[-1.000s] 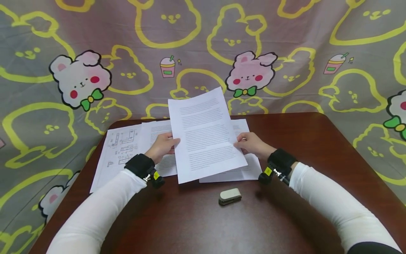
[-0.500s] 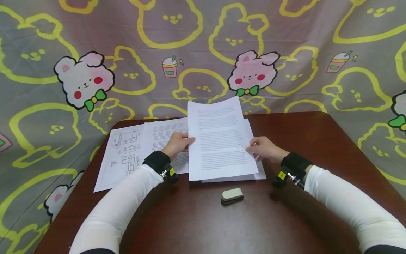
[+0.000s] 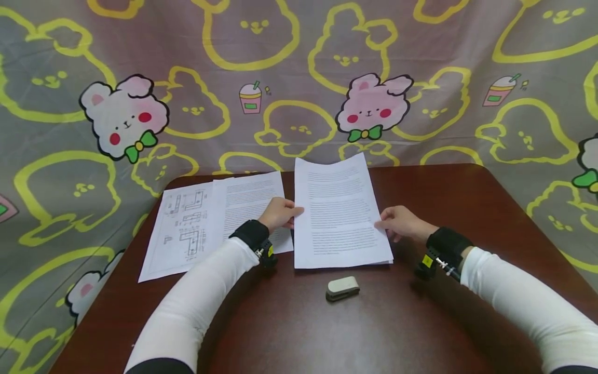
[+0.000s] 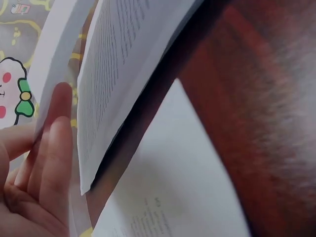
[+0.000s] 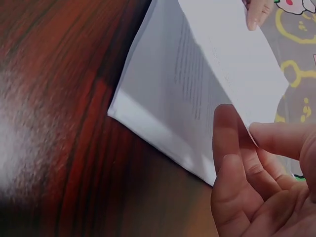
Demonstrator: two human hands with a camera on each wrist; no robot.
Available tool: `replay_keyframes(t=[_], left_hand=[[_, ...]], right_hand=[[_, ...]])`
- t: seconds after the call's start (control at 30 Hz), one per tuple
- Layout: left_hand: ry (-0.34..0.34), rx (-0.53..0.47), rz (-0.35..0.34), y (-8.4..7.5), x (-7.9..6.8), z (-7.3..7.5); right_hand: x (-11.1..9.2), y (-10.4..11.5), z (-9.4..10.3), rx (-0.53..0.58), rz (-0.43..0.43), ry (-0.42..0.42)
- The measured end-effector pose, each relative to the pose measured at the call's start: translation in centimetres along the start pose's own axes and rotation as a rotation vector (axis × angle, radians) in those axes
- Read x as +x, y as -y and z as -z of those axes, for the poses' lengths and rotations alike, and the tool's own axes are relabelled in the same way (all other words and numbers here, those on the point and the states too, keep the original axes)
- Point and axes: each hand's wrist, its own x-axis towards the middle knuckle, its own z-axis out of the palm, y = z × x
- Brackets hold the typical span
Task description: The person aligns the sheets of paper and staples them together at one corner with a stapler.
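My left hand pinches the left edge of a printed sheet of paper, thumb in front and fingers behind. At the opposite edge my right hand pinches the same sheet between thumb and fingers. The sheet is raised over a paper stack, tilted, its far edge curling up. In the head view the sheet hides nearly all of that stack. The right wrist view shows a gap between the sheet and the stack. A small stapler, pale on top and dark below, lies in front of the papers.
Left of the hands, a page with technical drawings lies partly under another text page on the brown table. A patterned cloth hangs behind the table.
Both hands have moved right and slightly lower with the sheet, which has straightened and now lines up closely over the stack. The stapler and the left pages stay in place.
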Motion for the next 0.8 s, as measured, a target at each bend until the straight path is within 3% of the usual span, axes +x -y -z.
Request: replay_keyframes(t=[0.43,0.8], left_hand=[[0.027,0.116,0.054,-0.1,2.3,-1.1],[0.043,0.191,0.077,-0.3,2.5,-1.4]], right_hand=[[0.9,-1.2,0.1,-0.104,-0.002,0.010],[1.2,-1.0,-0.2,-0.153,-0.014,0.004]])
